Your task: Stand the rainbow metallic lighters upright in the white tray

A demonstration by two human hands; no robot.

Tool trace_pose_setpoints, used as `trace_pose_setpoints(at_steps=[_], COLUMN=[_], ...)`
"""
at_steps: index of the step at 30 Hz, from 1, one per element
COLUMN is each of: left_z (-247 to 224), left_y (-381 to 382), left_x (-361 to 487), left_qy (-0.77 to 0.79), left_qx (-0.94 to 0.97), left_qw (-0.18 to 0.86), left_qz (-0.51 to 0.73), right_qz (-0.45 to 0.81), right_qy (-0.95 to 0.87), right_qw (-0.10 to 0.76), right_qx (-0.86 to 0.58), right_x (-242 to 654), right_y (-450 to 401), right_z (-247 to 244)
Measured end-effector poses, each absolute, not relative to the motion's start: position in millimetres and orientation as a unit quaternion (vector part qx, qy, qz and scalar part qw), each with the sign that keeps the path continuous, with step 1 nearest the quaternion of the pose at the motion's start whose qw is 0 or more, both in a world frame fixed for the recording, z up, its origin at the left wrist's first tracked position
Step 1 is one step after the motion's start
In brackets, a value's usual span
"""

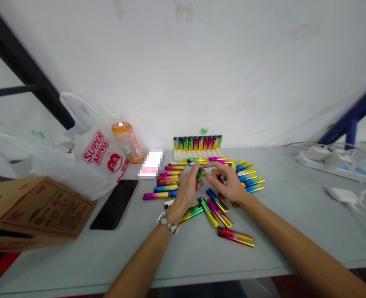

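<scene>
My left hand is closed around a green lighter, its dark top pointing up and to the right. The thumb and index fingertips of my right hand meet the top of that lighter, while its other fingers curl inward. Under and around both hands lie many metallic lighters in two-colour fades, among them a red-gold lighter nearest me and a green-yellow lighter. Behind the hands, a row of upright lighters stands along the back of a white perforated rack.
To the left are a cardboard box, a white plastic bag, an orange drink bottle, a black phone and a bright, blurred-out phone-like rectangle. On the right, a power strip and white charger trail cables. A wall rises behind.
</scene>
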State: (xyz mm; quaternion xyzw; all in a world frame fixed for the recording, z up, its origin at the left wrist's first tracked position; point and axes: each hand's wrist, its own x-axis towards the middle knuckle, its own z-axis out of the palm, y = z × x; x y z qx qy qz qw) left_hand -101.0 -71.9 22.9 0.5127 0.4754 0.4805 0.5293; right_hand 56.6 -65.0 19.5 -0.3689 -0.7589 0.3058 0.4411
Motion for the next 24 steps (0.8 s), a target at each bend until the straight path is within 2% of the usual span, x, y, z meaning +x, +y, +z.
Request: trace_pose_setpoints(at_steps=[5,13,24], left_z=[28.3,27.1,21.3], left_y=[-74.3,-73.2,-69.2], left_x=[-103.4,-106.7,-109.7], left_qy=[0.493,0.512,0.472], left_qx=[0.497,0.485,0.458], left_qw=[0.519,0.497,0.563], left_qz=[0.491,0.505,0.5], right_qz=[0.329,0.34,0.326], right_qy=[-0.72,-0.729,-0.735], right_qw=[0.49,0.468,0.454], right_qx=[-0.366,-0.365,-0.385], right_x=[57.2,51.0,49.8], right_y=[-65.3,-64.3,-65.0], right_z=[18.1,6.5,8.9])
